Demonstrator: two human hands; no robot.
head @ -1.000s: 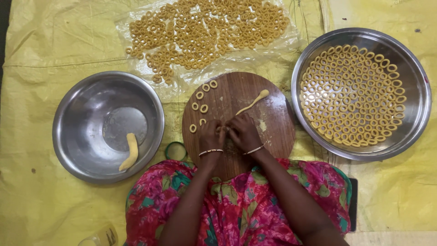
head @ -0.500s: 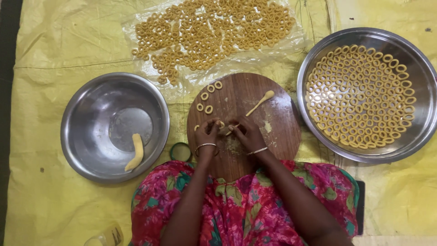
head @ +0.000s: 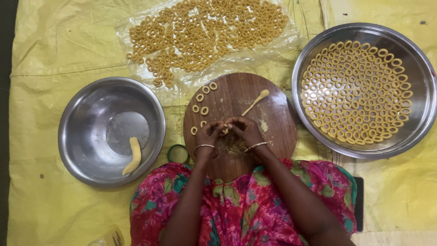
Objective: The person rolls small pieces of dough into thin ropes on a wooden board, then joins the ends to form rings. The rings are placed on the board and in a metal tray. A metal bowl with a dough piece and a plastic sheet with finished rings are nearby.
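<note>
Pinching a small piece of dough (head: 224, 130) between the fingertips, the left hand (head: 210, 135) and the right hand (head: 242, 130) meet over the middle of the round wooden board (head: 268, 132); both hands are closed on this same piece. Half a second ago the hands were in nearly the same place and the fingers were also together, so only the fingertip position changes a little. One second ago the hands lay lower and flatter on the board.

A thin dough stick (head: 255, 102) lies on the board at about 1 o'clock from the hands, not touched. Five finished dough rings (head: 200, 97) stay in a curved row at 10 to 11 o'clock on the board, same as before. Some dough crumbs (head: 233, 146) are under the wrists.

At 9 o'clock stands a steel bowl (head: 82, 114) with one dough roll (head: 132, 156) inside, unmoved. At 3 o'clock a wide steel tray (head: 416, 109) is full of rings in rows. At 12 o'clock many rings (head: 205, 32) lie on a clear plastic sheet (head: 273, 50). A small green lid (head: 177, 154) sits just beside the board at 8 o'clock.
</note>
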